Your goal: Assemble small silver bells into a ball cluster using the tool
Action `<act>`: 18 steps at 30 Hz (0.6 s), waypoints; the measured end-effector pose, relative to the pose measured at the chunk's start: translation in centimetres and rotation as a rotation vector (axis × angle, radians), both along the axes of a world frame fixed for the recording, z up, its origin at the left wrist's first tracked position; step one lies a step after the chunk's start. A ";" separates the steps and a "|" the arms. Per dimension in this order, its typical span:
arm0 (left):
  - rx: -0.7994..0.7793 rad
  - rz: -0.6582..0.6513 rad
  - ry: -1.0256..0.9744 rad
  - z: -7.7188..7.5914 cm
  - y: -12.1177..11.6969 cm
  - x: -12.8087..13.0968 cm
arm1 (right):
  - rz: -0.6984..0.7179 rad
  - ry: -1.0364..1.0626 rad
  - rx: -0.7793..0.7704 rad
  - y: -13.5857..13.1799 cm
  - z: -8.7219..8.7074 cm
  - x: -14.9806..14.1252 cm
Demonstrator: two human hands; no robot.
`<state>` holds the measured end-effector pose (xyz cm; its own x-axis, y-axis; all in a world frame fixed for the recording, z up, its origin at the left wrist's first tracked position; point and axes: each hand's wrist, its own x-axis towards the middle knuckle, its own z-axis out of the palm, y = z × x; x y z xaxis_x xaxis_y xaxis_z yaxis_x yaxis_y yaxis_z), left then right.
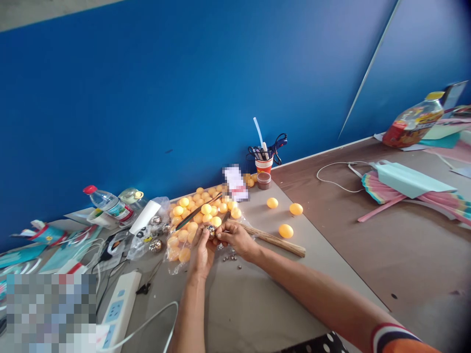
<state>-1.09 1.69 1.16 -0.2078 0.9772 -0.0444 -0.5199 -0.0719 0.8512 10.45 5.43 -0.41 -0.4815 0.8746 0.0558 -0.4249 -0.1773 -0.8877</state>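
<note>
Left hand (202, 249) and right hand (240, 239) grip a shiny silver metal ball (211, 231) near a clear plastic bag (176, 268) of orange balls (192, 227).

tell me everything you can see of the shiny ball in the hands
The silvery ball is small and round, its mirror-like surface looking metallic, with bright and dark reflections. The left hand holds it; the right hand is right at its side, contact unclear. Fingers partly hide it. Behind it lie orange balls.

Grey-brown desktop (265, 299) carries: bag of orange ping-pong balls (192, 227), three loose balls (286, 231), small metal balls (239, 267), wooden handle (281, 241), power strip (122, 304).
</note>
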 end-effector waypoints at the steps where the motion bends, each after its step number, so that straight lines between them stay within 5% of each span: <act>1: 0.000 0.002 0.009 0.0 0.0 0.1 | -0.005 -0.015 0.000 0.0 0.0 0.0; 18: -0.026 0.131 0.289 -1.6 0.1 0.0 | -0.040 -0.069 -0.053 -0.3 -0.4 -0.5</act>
<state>-1.09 1.83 -0.42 -0.3398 0.9404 0.0101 -0.2441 -0.0986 0.9647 9.95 5.16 -0.84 -0.4476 0.8939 -0.0233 -0.3703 -0.2090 -0.9051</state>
